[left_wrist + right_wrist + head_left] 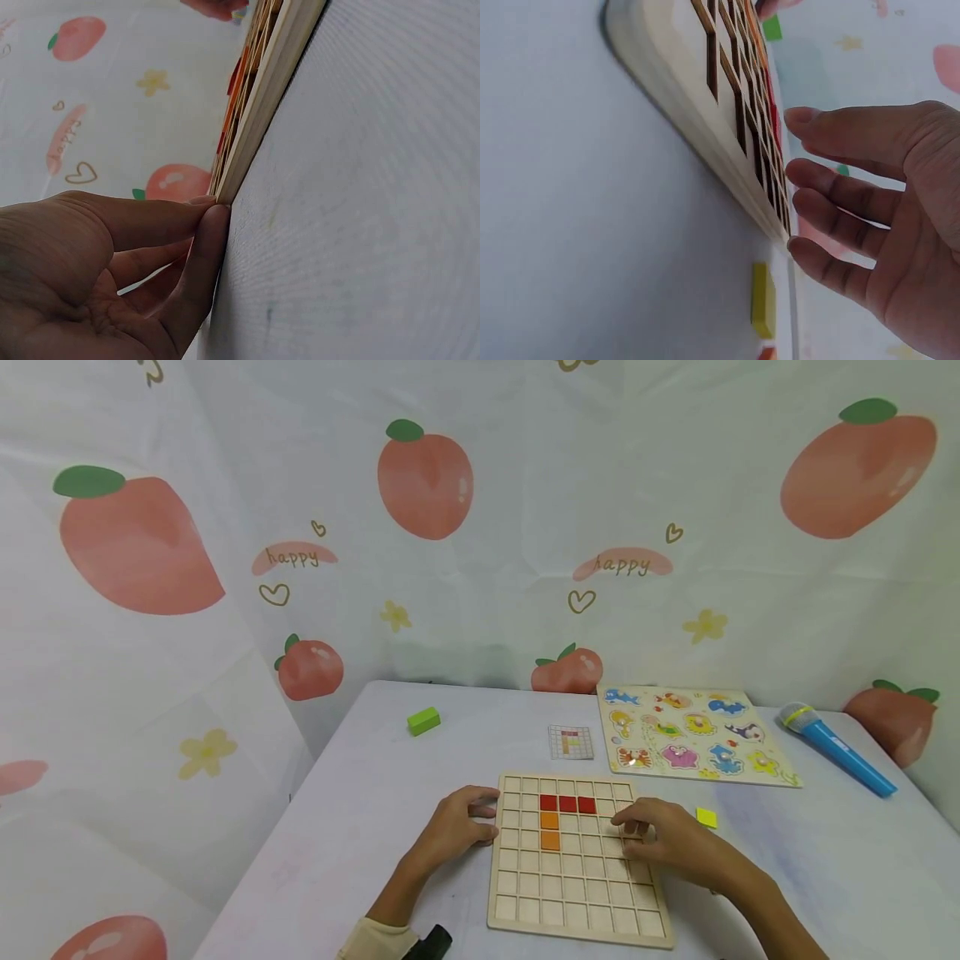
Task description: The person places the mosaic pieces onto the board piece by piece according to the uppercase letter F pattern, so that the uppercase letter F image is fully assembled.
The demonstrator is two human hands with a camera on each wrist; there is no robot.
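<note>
Right hand (663,835) hides part of the wooden grid board (588,890).

L hand (453,828): fingers slightly bent, thumb apart | R hand (666,837): fingers loosely curved (thumb apart too) | forearms (396,893) angled inwd

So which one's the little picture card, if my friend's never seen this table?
Find the wooden grid board. Just past its far edge, left of the animal puzzle, lies the little picture card. It's much smaller than both boards, whitish, with a thin grid and tiny coloured squares.
</note>
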